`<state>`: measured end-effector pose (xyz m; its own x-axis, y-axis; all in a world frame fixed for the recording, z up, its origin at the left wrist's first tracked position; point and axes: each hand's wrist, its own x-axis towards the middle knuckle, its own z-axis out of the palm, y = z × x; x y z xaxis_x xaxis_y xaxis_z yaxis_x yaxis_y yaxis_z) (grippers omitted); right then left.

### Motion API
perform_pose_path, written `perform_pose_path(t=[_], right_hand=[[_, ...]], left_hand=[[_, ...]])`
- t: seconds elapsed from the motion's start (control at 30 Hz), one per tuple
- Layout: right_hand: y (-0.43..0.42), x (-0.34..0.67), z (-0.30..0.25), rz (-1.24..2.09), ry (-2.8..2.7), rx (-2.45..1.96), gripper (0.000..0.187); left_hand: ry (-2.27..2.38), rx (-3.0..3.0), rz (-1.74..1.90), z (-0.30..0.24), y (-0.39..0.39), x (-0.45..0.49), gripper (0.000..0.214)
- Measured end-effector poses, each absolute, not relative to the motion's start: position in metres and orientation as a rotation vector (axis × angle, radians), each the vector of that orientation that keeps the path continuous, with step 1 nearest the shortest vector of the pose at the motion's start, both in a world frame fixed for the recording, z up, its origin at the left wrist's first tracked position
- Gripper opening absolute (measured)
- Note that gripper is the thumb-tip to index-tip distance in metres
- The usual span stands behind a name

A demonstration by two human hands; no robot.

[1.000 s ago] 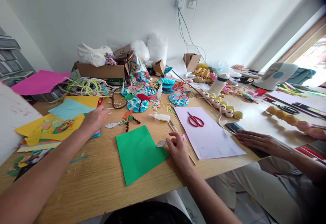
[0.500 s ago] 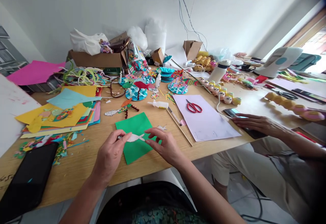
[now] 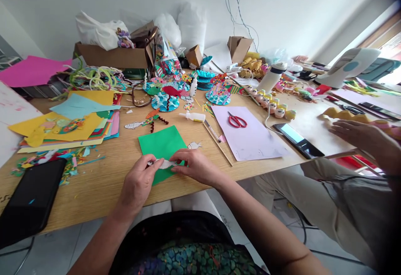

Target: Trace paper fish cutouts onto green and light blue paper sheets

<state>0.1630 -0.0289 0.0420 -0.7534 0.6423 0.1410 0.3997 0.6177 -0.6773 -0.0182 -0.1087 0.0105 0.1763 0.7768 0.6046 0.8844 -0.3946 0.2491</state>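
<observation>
Between my two hands is a small white paper fish cutout [image 3: 165, 164], held over a green paper sheet [image 3: 164, 139] near the table's front edge. My left hand [image 3: 139, 179] pinches its left end between thumb and fingers. At the tail end, my right hand [image 3: 196, 165] has its thumb and fingers closed on the paper. Just behind my right hand lies another paper fish cutout [image 3: 194, 145]. A glue bottle [image 3: 193, 117] rests on its side beyond the green sheet, with a pen [image 3: 213, 131] and a thin wooden stick [image 3: 219, 145] to its right.
Red-handled scissors [image 3: 237, 120] lie on a pale lilac sheet [image 3: 250, 145]. At left are stacked coloured papers [image 3: 94, 135], paper scraps and a black phone [image 3: 37, 200]. A co-worker's hand [image 3: 360, 135] hovers at right near another phone [image 3: 297, 140]. Finished paper crafts [image 3: 165, 102] stand farther back.
My right hand has closed on the fish cutout's tail, where its fingers were apart before. The co-worker's hand has lifted off the phone and moved right. The view has shifted slightly.
</observation>
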Motion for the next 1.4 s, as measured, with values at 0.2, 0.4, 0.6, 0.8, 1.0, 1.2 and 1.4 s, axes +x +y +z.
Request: perform_pose_path(t=[0.2,0.4,0.6,0.8,1.0,1.2,1.4], right_hand=[[-0.019,0.165,0.040,0.692,-2.684,-0.734,0.015],[-0.015,0.164,0.039,0.614,-2.782,-0.604,0.017],[-0.019,0.160,0.035,0.553,-2.812,-0.609,0.017],[-0.022,0.160,0.033,0.518,-2.833,-0.641,0.017],[-0.025,0.160,0.037,0.499,-2.874,-0.687,0.017],[-0.026,0.159,0.038,0.502,-2.893,-0.719,0.022],[-0.026,0.158,0.040,0.501,-2.910,-0.741,0.024]], left_hand=[[-1.755,-2.273,-1.108,0.012,-0.114,-0.038,0.024],[-1.881,-2.412,-0.994,0.006,-0.126,-0.053,0.019],[-1.783,-2.514,-0.886,0.002,-0.133,-0.048,0.022],[-1.775,-2.541,-0.831,0.000,-0.132,-0.050,0.021],[-1.687,-2.614,-0.802,0.003,-0.132,-0.054,0.022],[-1.515,-2.666,-0.707,0.007,-0.134,-0.059,0.030],[-1.473,-2.656,-0.611,0.005,-0.135,-0.062,0.032]])
